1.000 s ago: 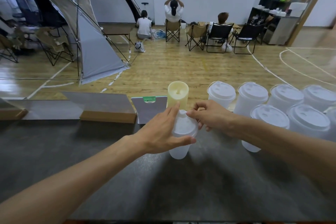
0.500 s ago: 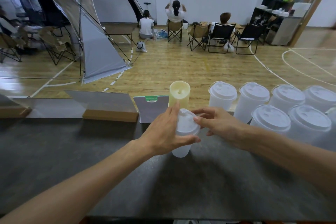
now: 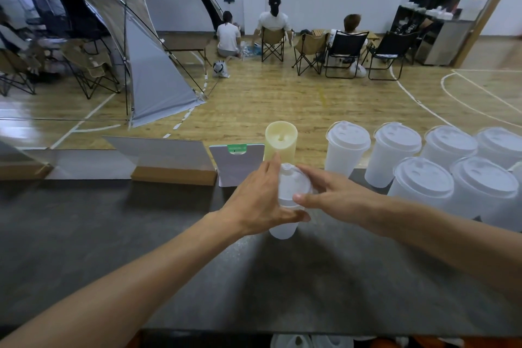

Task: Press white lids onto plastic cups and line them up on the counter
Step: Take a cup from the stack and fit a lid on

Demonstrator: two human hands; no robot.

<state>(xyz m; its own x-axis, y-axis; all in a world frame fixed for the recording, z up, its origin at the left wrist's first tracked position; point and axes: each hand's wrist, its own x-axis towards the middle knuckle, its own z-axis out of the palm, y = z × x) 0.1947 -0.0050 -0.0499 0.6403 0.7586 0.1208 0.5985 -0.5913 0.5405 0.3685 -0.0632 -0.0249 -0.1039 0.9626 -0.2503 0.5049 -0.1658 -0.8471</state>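
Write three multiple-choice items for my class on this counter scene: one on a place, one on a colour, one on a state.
1. Where is the yellow cylinder? A behind the held cup; B at the near edge; C on the floor.
2. What colour is the lid being pressed? A white; B green; C black.
3. How does the left hand stand? A flat on the counter; B gripping the cup; C hanging idle.

A: it stands just past the cup. A: white, like the lidded cups on the right. B: its fingers curl round the cup while the right hand pinches the lid.
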